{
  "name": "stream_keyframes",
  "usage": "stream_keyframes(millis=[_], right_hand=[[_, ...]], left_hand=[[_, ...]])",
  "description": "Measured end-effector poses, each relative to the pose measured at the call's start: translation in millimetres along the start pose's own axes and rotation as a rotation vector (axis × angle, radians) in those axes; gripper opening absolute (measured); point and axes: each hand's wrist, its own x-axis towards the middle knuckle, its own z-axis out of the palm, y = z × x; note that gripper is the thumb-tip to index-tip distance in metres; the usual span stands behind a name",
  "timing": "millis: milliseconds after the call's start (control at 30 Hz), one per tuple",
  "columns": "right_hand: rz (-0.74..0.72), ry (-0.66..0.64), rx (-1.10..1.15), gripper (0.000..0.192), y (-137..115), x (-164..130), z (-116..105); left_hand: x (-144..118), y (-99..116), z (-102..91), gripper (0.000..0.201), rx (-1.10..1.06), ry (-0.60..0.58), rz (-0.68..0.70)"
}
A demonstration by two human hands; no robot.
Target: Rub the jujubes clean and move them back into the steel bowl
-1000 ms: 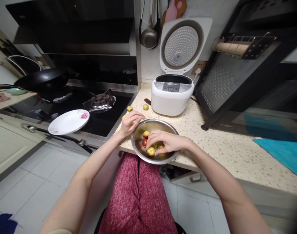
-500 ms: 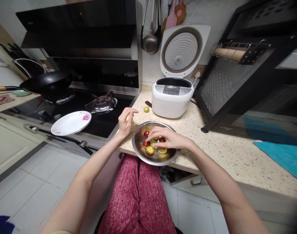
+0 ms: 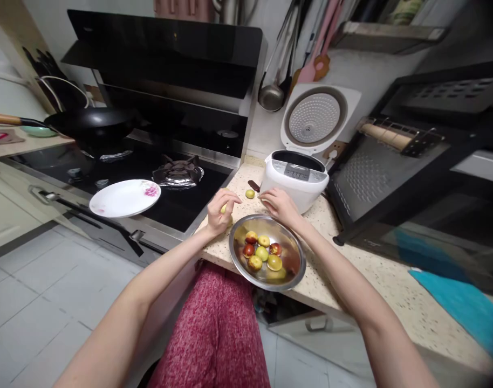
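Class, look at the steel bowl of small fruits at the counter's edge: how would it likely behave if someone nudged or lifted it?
The steel bowl has a rounded, shiny wall, so it would probably slide or rock easily on the speckled counter. It overhangs the counter edge slightly, so a push toward the person might tip it off. The few fruits inside look round and loose, likely to roll about when it is lifted.

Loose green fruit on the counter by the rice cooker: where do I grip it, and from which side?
Pinch the green fruit across its middle, coming straight down from above. It is small, round and lies free on the counter; the rice cooker probably blocks an approach from the right.
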Motion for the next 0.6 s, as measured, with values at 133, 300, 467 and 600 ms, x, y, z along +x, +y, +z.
stream_keyframes(millis=[133,300,467,600], right_hand=[[-0.139,-0.205,-0.269,0.032,17,32,23],[-0.227,-0.299,-0.377,0.041,25,43,50],[-0.162,-0.307,-0.368,0.045,29,43,64],[-0.151,-0.314,-0.385,0.041,31,40,69]], left_hand=[[1,1,0.3,0.036,-0.042,0.045,0.01],[1,3,1.2,0.034,-0.069,0.059,0.013],[0,5,1.8,0.033,-0.091,0.042,0.024],[0,5,1.9,0.032,-0.111,0.031,0.029]])
